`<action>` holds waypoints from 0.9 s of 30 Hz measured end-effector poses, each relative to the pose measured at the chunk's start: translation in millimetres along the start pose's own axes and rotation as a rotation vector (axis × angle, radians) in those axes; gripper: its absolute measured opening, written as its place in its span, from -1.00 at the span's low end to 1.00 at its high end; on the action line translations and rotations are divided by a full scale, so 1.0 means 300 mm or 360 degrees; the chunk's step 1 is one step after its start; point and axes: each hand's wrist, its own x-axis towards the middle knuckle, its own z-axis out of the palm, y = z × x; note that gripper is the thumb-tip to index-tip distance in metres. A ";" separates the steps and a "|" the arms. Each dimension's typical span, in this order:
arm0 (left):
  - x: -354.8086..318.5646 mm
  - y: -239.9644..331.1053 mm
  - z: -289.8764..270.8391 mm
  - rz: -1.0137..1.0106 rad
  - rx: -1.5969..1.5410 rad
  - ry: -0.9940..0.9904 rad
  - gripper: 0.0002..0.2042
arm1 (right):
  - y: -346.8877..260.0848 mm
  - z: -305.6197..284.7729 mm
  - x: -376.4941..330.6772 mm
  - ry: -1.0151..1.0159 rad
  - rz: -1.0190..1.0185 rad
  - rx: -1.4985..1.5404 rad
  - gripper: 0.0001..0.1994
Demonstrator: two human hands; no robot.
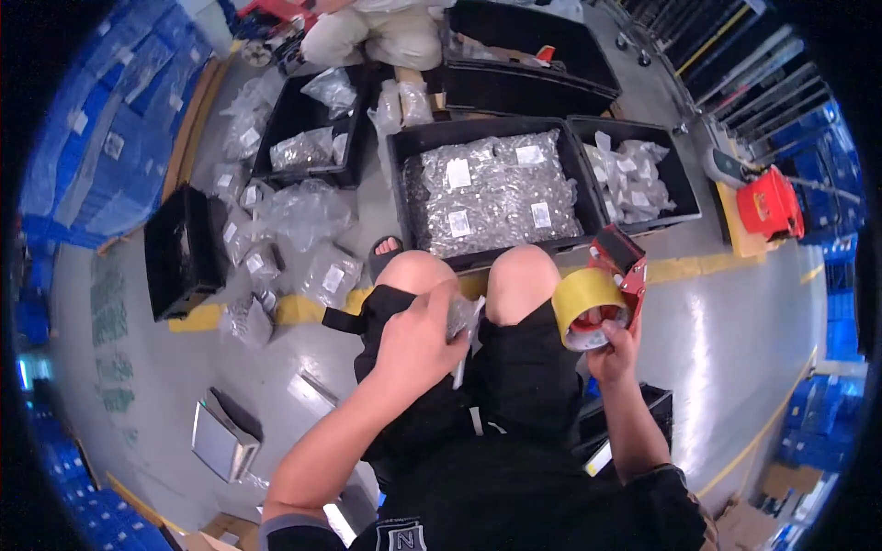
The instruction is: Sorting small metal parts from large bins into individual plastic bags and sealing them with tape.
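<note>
Over my left thigh, my left hand [418, 331] is closed around a clear plastic bag [457, 317] with something grey inside; its loose edge hangs toward the gap between my knees. Out to the right of my right knee, my right hand [614, 352] grips a red tape dispenser [634, 275] loaded with a wide roll of yellow tape [579, 296]. The fingers reach into the roll's core, so part of the grip is hidden. The two hands are apart. In front of my knees stands a black bin [401, 174] packed with labelled bags of small metal parts [501, 197].
Another black bin [684, 207] of bags adjoins on the right, near a red bucket [770, 204]. At left are a black bin [266, 165], loose bags [303, 216] and an upended black box [184, 253]. A scale-like device [223, 441] sits on the floor at lower left.
</note>
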 end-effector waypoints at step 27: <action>0.198 0.123 0.221 -0.0050 0.0843 0.0346 -0.61 | 0.061 -0.225 -0.010 -0.0033 0.0087 -0.0320 0.00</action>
